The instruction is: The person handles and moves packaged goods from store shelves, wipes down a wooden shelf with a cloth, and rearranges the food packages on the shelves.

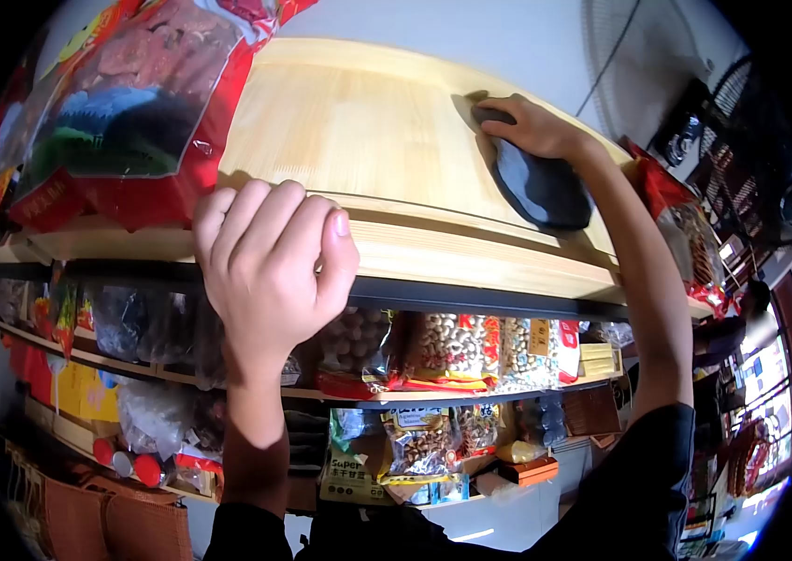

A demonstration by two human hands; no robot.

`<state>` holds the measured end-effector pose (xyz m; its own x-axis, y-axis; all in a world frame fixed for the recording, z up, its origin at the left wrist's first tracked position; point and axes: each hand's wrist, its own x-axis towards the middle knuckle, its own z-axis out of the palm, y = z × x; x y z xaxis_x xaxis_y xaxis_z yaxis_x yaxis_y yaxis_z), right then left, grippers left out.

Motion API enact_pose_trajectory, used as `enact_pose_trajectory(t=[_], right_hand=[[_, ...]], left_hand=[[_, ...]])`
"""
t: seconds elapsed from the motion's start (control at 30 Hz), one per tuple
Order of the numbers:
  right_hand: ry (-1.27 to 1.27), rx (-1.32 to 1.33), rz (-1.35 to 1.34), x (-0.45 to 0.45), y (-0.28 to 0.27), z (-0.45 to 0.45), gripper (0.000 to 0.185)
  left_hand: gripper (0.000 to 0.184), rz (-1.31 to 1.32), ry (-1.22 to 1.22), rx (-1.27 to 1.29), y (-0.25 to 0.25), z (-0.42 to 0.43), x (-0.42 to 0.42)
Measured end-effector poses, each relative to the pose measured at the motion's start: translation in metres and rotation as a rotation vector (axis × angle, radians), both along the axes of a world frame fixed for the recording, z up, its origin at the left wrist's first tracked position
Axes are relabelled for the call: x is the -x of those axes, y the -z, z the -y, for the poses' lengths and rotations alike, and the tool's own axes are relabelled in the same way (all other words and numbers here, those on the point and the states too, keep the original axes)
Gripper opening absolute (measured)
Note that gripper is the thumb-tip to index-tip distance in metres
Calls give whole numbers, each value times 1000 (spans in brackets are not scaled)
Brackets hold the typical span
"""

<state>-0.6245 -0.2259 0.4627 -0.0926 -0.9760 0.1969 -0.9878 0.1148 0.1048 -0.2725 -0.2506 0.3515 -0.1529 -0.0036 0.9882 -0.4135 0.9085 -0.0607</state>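
Observation:
A pale wooden shelf top [340, 122] with a raised rim spans the upper middle. My right hand [541, 129] reaches to its far right part, fingers closed over a dark cloth-like piece [546, 192] that lies on the wood and hangs back toward the front edge. My left hand [270, 257] is closed at the shelf's front edge, knuckles up; its fingertips are hidden, so what they hold, if anything, does not show. Just left of it stands a large red bag with a clear window [144, 103], showing pinkish pieces inside.
Lower shelves carry bags of nuts [457, 346], a dark bag of round pieces [356, 341], red-lidded jars [148, 469] and an orange box [522, 470]. A red packet [681, 220] stands at the right end. Behind is a fan [639, 56]. A person [728, 327] is at far right.

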Motion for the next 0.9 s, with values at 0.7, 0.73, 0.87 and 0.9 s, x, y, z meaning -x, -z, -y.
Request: enact_pose_trajectory(t=[0.7,0.73,0.87,0.9], right_hand=[[204,-185,181,55,9,-154,49],[190,-169,196,51,10,-167,46],[108,9,409,48,29,-204,49],[103,74,486,46,33,-209,50]], left_hand=[[14,74,1,-78,-11,-26,-8],[14,61,9,-62,-11,-26,-6],[19,61,-51,40,-9,-25,-2],[21,91,-52,-84,-8,-22,-2]])
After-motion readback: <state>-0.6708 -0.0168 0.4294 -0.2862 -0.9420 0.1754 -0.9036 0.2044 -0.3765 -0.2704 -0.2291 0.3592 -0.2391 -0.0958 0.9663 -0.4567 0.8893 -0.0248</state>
